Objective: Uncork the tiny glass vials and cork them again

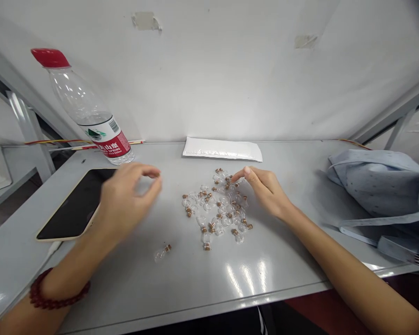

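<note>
Forearms [349, 265] extend over a grey counter [136, 284], hands well apart. Black phone [75, 202] lies just beside the left hand [127, 200], whose fingers curl around nothing. Right hand [263, 190] shows nothing held, its index fingertip [234, 177] at the edge of a pile of small corked glass bottles [216, 209]; contact cannot be confirmed. One bottle [162, 253] lies apart, nearer the camera.

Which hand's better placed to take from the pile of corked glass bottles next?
Right, probably. The right hand has its fingertips at the pile of corked glass bottles. The left hand hangs farther off, partly over the phone.
</note>
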Tool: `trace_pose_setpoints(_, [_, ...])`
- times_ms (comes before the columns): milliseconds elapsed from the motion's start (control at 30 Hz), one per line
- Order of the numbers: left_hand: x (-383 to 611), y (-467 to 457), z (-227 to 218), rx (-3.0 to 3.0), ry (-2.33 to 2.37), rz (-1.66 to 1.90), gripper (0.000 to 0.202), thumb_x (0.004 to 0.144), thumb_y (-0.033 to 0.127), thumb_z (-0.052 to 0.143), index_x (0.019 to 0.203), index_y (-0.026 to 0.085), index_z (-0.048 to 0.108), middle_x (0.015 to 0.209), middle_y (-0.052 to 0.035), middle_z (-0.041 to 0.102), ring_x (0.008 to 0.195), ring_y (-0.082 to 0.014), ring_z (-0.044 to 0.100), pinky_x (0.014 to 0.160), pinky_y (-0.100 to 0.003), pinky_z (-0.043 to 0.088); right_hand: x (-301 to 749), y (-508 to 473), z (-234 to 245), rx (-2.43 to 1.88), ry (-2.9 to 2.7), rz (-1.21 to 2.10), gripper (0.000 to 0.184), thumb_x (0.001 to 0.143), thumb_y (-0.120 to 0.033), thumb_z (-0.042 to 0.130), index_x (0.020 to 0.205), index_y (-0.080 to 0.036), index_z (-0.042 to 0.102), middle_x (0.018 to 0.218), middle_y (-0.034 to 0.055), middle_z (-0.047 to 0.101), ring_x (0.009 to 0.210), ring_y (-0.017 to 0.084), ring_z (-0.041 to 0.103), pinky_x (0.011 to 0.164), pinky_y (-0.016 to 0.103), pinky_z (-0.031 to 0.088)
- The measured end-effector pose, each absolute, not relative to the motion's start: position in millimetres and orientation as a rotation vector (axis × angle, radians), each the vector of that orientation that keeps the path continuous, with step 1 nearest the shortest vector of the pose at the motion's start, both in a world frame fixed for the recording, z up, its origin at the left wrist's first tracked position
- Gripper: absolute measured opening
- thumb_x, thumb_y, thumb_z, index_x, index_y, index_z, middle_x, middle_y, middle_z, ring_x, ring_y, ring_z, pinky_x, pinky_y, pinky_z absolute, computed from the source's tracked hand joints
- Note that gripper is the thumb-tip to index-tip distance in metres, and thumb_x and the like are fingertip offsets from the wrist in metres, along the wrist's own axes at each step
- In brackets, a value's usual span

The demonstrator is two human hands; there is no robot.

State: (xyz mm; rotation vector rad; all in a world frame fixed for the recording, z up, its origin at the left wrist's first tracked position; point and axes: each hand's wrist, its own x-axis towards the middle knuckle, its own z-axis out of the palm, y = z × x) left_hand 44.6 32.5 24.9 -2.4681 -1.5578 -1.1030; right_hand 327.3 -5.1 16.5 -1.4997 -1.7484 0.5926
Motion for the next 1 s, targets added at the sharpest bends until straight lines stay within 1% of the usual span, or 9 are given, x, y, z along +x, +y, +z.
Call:
trace_pose_setpoints(133, [26.8, 40.2, 37.4, -2.307, -1.832, -0.949, 0.028, 0.085, 0.034, 0.048, 0.105, 0.019, 0.063, 0.103, -0.001, 0.065, 0.091, -0.0221, 0.059, 0.084, -0.036, 0.045, 330.0, -3.1, 16.5, -1.477, -1.765, 0.63, 0.049, 0.097, -0.049, 0.033, 0.086, -0.018, 0.07, 0.084, 0.0044, 0.066, 0.074, 0.015, 0.058, 0.069, 0.028, 0.04])
trace_pose_setpoints(233, [26.3, 36.5, 42.9, -2.346, -1.835, -0.996, 0.028, 0.086, 0.035, 0.047, 0.101, 0.019, 0.065, 0.104, -0.0017, 0.067, 0.092, -0.0208, 0.059, 0.079, -0.032, 0.046, 333.7, -1.9, 17.5, -1.435, -1.77, 0.704, 0.044, 0.097, -0.043, 0.036, 0.084, -0.019, 0.07, 0.089, 0.0035, 0.069, 0.086, 0.016, 0.061, 0.078, 0.028, 0.042])
trace_pose_setpoints(333, [31.6, 28.7, 47.6, -2.584, -1.918, -0.951, 0.023, 0.084, 0.039, 0.052, 0.091, 0.023, 0.067, 0.095, 0.0006, 0.07, 0.083, -0.018, 0.061, 0.066, -0.026, 0.046, 336.7, -0.2, 18.4, -1.44, -1.773, 0.704, 0.038, 0.096, -0.037, 0.039, 0.081, -0.019, 0.07, 0.09, 0.0026, 0.07, 0.089, 0.016, 0.062, 0.081, 0.028, 0.042])
trace_pose_setpoints(400, [34.0, 23.9, 50.5, -2.87, -1.961, -0.735, 0.024, 0.083, 0.043, 0.054, 0.086, 0.025, 0.069, 0.089, 0.002, 0.071, 0.079, -0.0174, 0.061, 0.063, -0.024, 0.045, 337.6, 0.9, 18.6, -1.47, -1.778, 0.673, 0.035, 0.095, -0.033, 0.042, 0.081, -0.019, 0.07, 0.089, 0.0024, 0.071, 0.088, 0.016, 0.062, 0.08, 0.028, 0.043])
trace_pose_setpoints(500, [34.1, 19.2, 53.7, -3.265, -1.931, -0.171, 0.028, 0.082, 0.05, 0.055, 0.086, 0.026, 0.069, 0.082, 0.0027, 0.069, 0.074, -0.0165, 0.06, 0.064, -0.023, 0.045, 336.8, 1.6, 18.6, -1.499, -1.793, 0.642, 0.031, 0.093, -0.032, 0.044, 0.082, -0.018, 0.07, 0.089, 0.0027, 0.071, 0.086, 0.017, 0.062, 0.078, 0.029, 0.043])
trace_pose_setpoints(633, [32.7, 16.6, 54.1, -3.517, -1.862, 0.373, 0.033, 0.074, 0.055, 0.065, 0.089, 0.025, 0.067, 0.082, 0.0032, 0.068, 0.072, -0.0151, 0.059, 0.06, -0.022, 0.044, 332.5, 0.2, 19.2, -1.539, -1.816, 0.621, 0.029, 0.091, -0.032, 0.046, 0.082, -0.018, 0.069, 0.088, 0.0033, 0.071, 0.081, 0.017, 0.062, 0.07, 0.028, 0.044])
trace_pose_setpoints(767, [34.7, 14.7, 49.0, -3.653, -1.78, 0.469, 0.03, 0.07, 0.046, 0.069, 0.09, 0.024, 0.065, 0.08, 0.0031, 0.067, 0.071, -0.0143, 0.059, 0.058, -0.021, 0.043, 328.0, -1.6, 19.9, -1.581, -1.844, 0.636, 0.03, 0.092, -0.033, 0.045, 0.083, -0.018, 0.069, 0.088, 0.0046, 0.07, 0.077, 0.017, 0.061, 0.064, 0.029, 0.043])
trace_pose_setpoints(900, [37.6, 11.1, 43.6, -3.611, -1.669, 0.353, 0.013, 0.074, 0.031, 0.06, 0.079, 0.021, 0.066, 0.071, 0.0021, 0.062, 0.066, -0.0136, 0.057, 0.058, -0.022, 0.043, 324.1, -4.3, 18.1, -1.513, -1.885, 0.592, 0.029, 0.092, -0.032, 0.045, 0.084, -0.018, 0.068, 0.087, 0.005, 0.069, 0.081, 0.018, 0.062, 0.071, 0.031, 0.045])
trace_pose_setpoints(1000, [37.0, 7.9, 42.8, -3.59, -1.629, 0.302, 0.014, 0.074, 0.024, 0.054, 0.079, 0.022, 0.067, 0.071, 0.0023, 0.061, 0.065, -0.0133, 0.056, 0.058, -0.023, 0.043, 318.4, -9.8, 17.5, -1.434, -1.913, 0.506, 0.027, 0.093, -0.031, 0.045, 0.086, -0.018, 0.067, 0.087, 0.0052, 0.069, 0.081, 0.018, 0.062, 0.072, 0.032, 0.046])
